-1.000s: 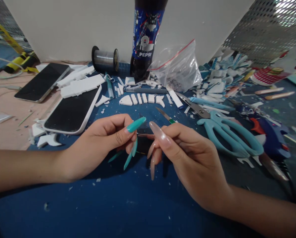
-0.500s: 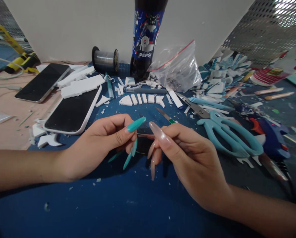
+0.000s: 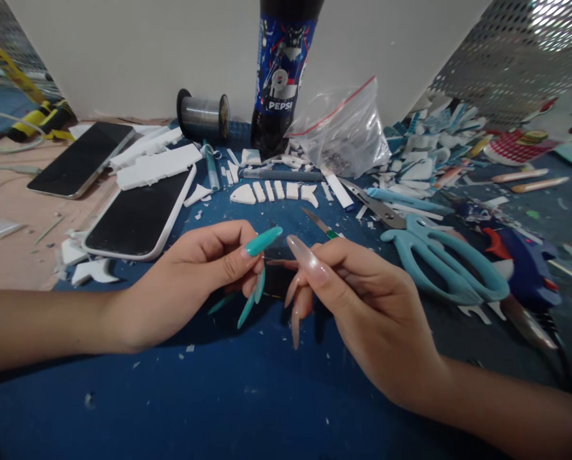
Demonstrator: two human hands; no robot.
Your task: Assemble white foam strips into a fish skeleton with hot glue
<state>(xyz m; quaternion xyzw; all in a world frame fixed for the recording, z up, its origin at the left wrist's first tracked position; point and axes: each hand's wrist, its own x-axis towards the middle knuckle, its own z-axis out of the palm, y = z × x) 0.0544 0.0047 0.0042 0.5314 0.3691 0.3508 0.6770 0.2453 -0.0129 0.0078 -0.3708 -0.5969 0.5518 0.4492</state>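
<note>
My left hand (image 3: 219,265), with long teal nails, is closed in a pinch at the middle of the view. Facing it, my right hand (image 3: 362,291), with long pale pinkish nails, is pinched too. The fingertips are a small gap apart. A faint thin strand seems to show between them, too fine to name; the fingers hide the rest. Just beyond lies a row of white cut pieces, with a fish-head piece (image 3: 243,193) at its left and a tail piece (image 3: 309,195) at its right. A pointed blade (image 3: 316,221) with a green handle lies behind my right hand.
Teal-handled scissors (image 3: 446,262) lie right of my right hand. Two phones (image 3: 135,214) rest at the left, one under white foam pieces. Behind stand a spool of clear line (image 3: 202,117), a Pepsi bottle (image 3: 282,70) and a zip bag (image 3: 348,134). Scraps (image 3: 422,160) are heaped at the right.
</note>
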